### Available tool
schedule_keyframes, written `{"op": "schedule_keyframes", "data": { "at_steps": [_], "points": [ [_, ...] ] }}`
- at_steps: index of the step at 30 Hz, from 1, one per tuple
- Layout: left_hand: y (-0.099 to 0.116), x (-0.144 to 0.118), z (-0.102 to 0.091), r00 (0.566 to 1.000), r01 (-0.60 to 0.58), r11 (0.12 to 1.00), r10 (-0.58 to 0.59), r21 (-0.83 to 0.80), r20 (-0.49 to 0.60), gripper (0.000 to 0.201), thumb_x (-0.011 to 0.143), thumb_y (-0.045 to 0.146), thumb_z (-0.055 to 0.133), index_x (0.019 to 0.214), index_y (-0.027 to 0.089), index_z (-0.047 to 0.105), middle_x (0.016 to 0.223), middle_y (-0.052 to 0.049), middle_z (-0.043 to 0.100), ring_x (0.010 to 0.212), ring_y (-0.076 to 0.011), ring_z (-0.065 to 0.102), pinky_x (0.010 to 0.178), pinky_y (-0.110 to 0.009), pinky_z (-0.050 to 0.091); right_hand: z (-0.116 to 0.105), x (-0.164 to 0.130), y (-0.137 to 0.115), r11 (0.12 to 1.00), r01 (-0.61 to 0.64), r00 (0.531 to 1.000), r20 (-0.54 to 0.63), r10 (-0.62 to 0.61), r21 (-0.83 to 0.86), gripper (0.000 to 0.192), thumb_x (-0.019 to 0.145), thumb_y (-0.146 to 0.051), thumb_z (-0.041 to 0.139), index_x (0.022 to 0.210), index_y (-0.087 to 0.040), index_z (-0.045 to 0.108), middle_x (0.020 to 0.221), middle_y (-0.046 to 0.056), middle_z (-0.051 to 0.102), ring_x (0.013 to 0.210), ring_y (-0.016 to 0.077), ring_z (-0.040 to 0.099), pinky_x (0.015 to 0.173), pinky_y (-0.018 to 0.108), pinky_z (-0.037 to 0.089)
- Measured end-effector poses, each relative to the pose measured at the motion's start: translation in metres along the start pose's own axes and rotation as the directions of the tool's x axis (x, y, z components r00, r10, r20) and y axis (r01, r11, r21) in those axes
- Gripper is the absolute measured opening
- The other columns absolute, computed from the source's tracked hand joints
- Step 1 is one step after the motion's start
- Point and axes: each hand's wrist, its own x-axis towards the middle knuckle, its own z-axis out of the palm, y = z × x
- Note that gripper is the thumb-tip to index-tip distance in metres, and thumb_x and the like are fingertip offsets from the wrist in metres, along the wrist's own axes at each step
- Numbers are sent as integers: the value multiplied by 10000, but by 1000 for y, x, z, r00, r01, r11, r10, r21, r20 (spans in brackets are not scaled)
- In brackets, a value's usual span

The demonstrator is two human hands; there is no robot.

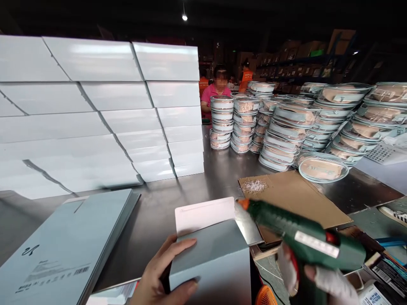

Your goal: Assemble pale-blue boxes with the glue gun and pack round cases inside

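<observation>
My left hand (163,271) is closed around the near left side of a pale blue-grey cardboard box (213,254), whose white end flap (205,214) stands up at the far side. My right hand (330,281), in a white glove with some fingertips bare, grips a dark green hot glue gun (305,237) by its handle. The gun's orange nozzle points left, close to the right edge of the flap; whether it touches cannot be made out. Left of the box lies a stack of flat folded blue-grey cartons (73,241) with printing on top.
White boxes (104,123) are stacked in a wall at the back left. Stacks of lidded oval glass containers (282,135) stand at the back right. Brown cardboard (295,199) with a heap of glue strands (254,185) lies behind the gun. Another person (216,91) in pink sits beyond the metal table (219,169).
</observation>
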Motion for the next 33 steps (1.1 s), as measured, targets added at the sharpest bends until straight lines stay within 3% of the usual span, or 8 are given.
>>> {"op": "schedule_keyframes", "data": {
  "at_steps": [4,11,13,15,18,24,28,33],
  "points": [
    [-16,-6,-4,992,96,992,-89,-79,84,540,737,575,819,1221,339,774,1449,-115,670,1500,-384,428,1117,-497,489,-36,48,-3,956,-167,970,-134,203,243,416,667,-587,834,851,-224,751,853,111,817,842,319,786,794,409,644],
    [-12,3,-12,979,43,999,-47,27,199,494,729,530,848,1206,436,764,1398,-67,715,1464,-419,460,1113,-609,460,-69,58,-14,916,-347,875,-421,240,-200,349,636,-534,877,658,-250,675,496,39,656,524,271,676,614,397,621],
    [-14,5,-12,964,27,999,-37,44,265,489,750,530,834,1220,417,761,1382,-85,725,1465,-424,457,1114,-616,454,-40,43,-18,949,-157,954,-291,74,-274,570,664,-524,888,1134,-257,706,924,86,796,840,280,751,824,382,623],
    [-16,5,-7,964,33,999,-38,24,264,497,758,555,826,1219,382,763,1407,-112,703,1487,-430,426,1133,-613,439,0,33,-15,967,110,992,91,-91,-229,1059,743,-566,850,1595,-323,272,1417,134,643,1221,287,668,1050,431,532],
    [-14,-2,12,994,50,991,-37,-124,99,498,749,655,797,1116,320,761,1488,-131,615,1465,-440,462,1112,-568,482,49,28,1,959,282,857,455,-243,-18,1150,858,-608,743,1623,-416,-94,1538,122,511,1398,271,545,1113,450,466],
    [4,0,33,982,-133,829,37,-544,-183,428,834,442,828,1165,402,559,1204,7,651,1128,-253,713,917,-360,593,63,30,13,791,590,738,507,-446,-161,805,867,-217,695,1558,-430,342,1386,71,569,1370,271,539,1134,416,446],
    [15,11,13,982,-121,943,159,-310,100,254,869,505,766,1065,344,758,1114,-62,598,1148,-275,657,964,-393,579,59,37,1,686,704,621,626,-472,-181,766,819,-236,814,1486,-399,475,1427,91,551,1290,250,602,1043,338,516],
    [10,18,-9,964,-87,967,142,-240,223,194,857,485,767,935,316,819,1127,-96,607,1093,-274,629,914,-387,588,52,42,-7,724,671,621,657,-429,-162,646,875,-196,766,1437,-427,549,1470,75,543,1305,226,606,1045,339,512]
  ]
}}
